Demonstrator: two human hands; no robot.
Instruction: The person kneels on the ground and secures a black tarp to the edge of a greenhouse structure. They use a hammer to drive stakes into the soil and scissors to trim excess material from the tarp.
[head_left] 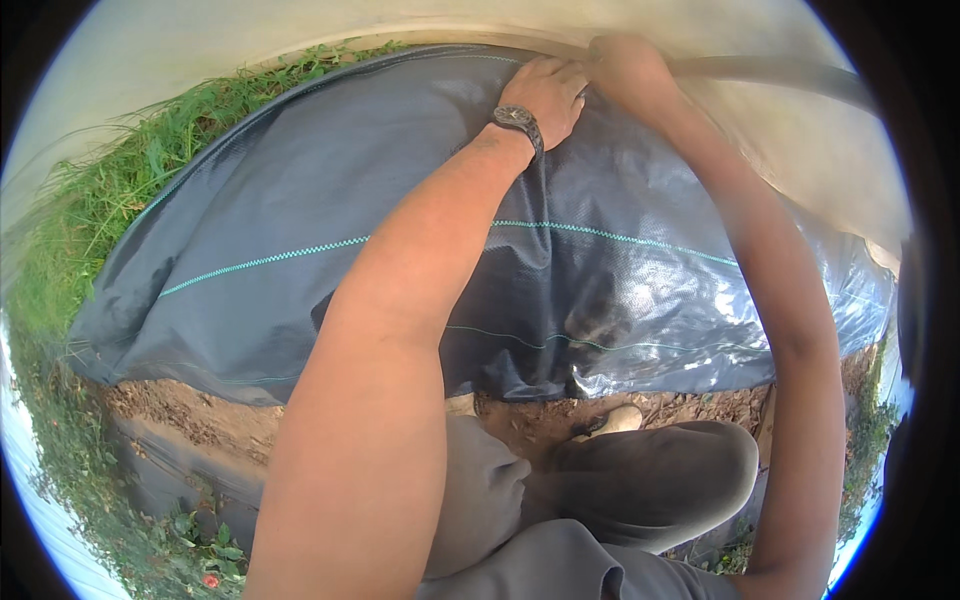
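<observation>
A black woven ground-cover sheet point(420, 200) with green stitched lines spreads before me, creased down its middle. At its far edge my left hand point(545, 95), with a dark watch point(515, 118) on the wrist, presses down with bent fingers closed on the fabric. Just right of it, against the pale plastic wall, is my right hand point(630, 75). Its fingers are curled closed and slightly blurred; what they hold is hidden. A dark tube-like strip point(770, 75) runs rightward from beside that hand along the wall.
Pale plastic sheeting point(780, 150) rises behind the sheet's far edge. Green grass point(180, 140) grows along the left. Brown soil point(200, 415) shows at the near edge, by my bent knee point(670, 480). Leafy plants with a red flower point(210, 580) stand at lower left.
</observation>
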